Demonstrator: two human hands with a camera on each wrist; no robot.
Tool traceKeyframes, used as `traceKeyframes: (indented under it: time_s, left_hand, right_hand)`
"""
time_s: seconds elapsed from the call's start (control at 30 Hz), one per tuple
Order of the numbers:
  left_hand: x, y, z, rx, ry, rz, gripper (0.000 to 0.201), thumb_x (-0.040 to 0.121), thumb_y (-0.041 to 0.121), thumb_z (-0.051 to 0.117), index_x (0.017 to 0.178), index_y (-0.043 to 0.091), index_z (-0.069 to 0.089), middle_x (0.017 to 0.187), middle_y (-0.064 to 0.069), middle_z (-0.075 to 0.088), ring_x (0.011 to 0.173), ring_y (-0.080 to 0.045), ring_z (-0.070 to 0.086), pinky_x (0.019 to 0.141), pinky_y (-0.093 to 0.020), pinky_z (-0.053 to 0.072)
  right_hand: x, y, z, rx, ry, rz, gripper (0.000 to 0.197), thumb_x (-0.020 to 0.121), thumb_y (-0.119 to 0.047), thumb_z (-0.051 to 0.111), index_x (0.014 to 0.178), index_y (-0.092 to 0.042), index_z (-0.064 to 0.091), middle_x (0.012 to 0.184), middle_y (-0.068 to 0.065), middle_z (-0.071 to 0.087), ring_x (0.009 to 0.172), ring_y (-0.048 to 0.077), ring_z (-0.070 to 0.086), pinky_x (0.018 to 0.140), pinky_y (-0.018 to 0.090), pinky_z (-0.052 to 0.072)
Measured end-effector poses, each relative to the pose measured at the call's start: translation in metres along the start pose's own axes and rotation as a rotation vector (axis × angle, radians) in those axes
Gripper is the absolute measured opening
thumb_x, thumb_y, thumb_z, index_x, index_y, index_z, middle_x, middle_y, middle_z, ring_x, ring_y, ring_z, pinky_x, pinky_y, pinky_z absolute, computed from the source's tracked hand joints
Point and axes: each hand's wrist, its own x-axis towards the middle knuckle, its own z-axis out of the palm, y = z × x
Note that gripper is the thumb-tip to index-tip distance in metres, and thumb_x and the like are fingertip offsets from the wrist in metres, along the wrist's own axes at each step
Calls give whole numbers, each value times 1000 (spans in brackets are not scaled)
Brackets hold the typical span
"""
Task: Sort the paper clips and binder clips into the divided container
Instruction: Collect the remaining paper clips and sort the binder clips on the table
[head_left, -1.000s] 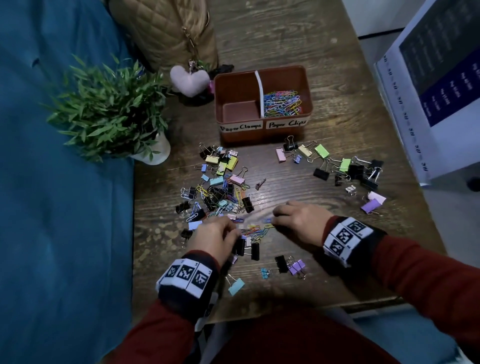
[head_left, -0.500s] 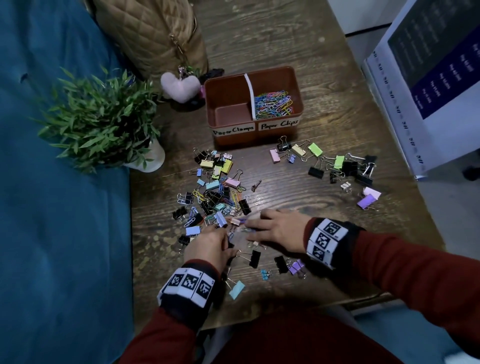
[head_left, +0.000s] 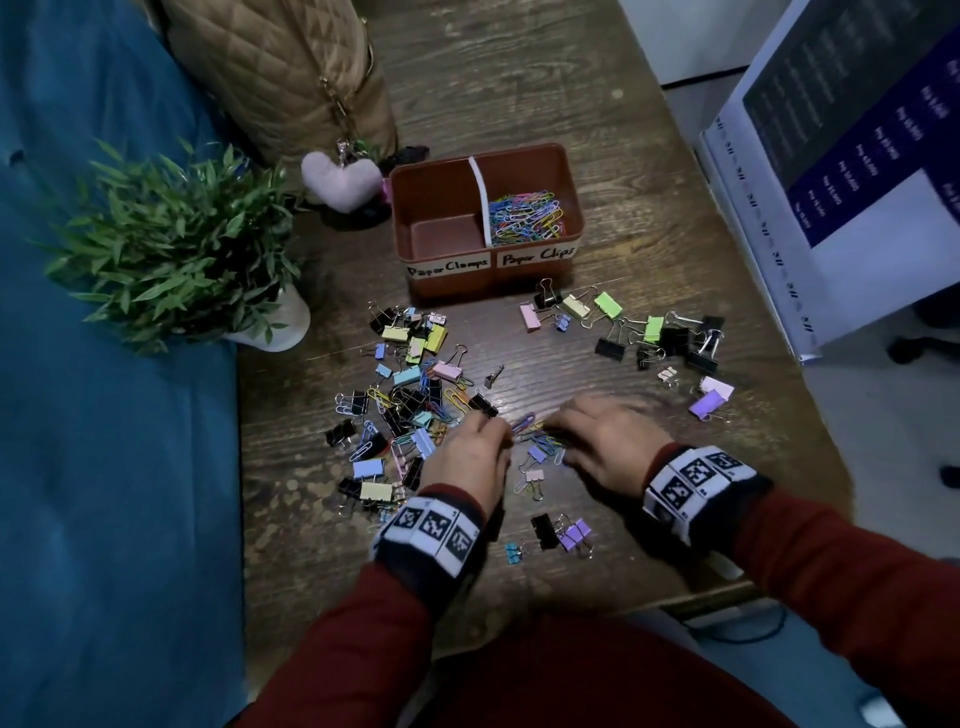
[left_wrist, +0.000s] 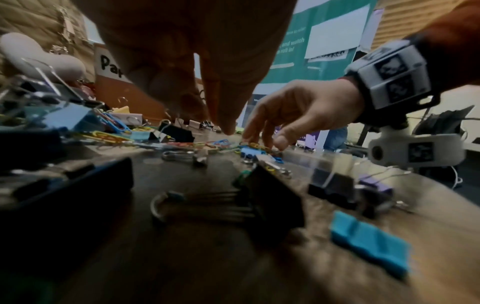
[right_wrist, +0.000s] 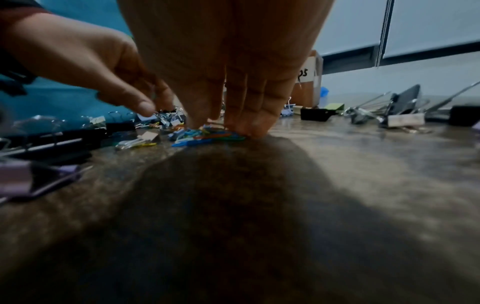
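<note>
A brown divided container (head_left: 571, 208) stands at the back; its right half holds coloured paper clips (head_left: 527, 215), its left half (head_left: 441, 236) is bare. A mixed heap of binder clips and paper clips (head_left: 410, 384) lies left of centre. More binder clips (head_left: 654, 335) lie to the right. A small bunch of paper clips (head_left: 537, 441) (right_wrist: 207, 134) sits between my hands. My right hand (head_left: 563, 431) (right_wrist: 223, 127) presses its straight fingertips down on that bunch. My left hand (head_left: 493, 431) (left_wrist: 226, 127) points its fingers at the table beside the bunch and holds nothing.
A potted plant (head_left: 171, 249) stands at the table's left edge. A quilted bag (head_left: 280, 73) with a heart charm (head_left: 340, 179) is behind the container. Near the front edge lie black (head_left: 543, 530), purple (head_left: 574, 535) and blue (head_left: 513, 552) binder clips. A poster board (head_left: 841, 171) stands at the right.
My left hand has moved forward and to the right, off the near edge of the heap. Both hands now meet over the small bunch of paper clips.
</note>
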Motion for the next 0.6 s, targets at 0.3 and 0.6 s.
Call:
traceKeyframes:
  time_s: [0.3, 0.6]
  left_hand:
    - [29, -8, -10, 85, -93, -37, 14, 89, 22, 58, 103, 19, 56, 103, -1, 59, 92, -23, 61, 76, -34, 52]
    - [17, 16, 10, 9, -117, -136, 36, 79, 54, 62, 92, 23, 49, 97, 0, 62, 88, -22, 60, 77, -33, 51]
  right_hand:
    - [29, -15, 3, -98, -112, -59, 43, 84, -29, 63, 126, -24, 53, 124, 7, 48, 110, 26, 46, 87, 44, 48]
    - [9, 4, -8, -93, -60, -53, 42, 84, -34, 62, 125, -34, 54, 129, 2, 50, 114, 24, 45, 84, 40, 48]
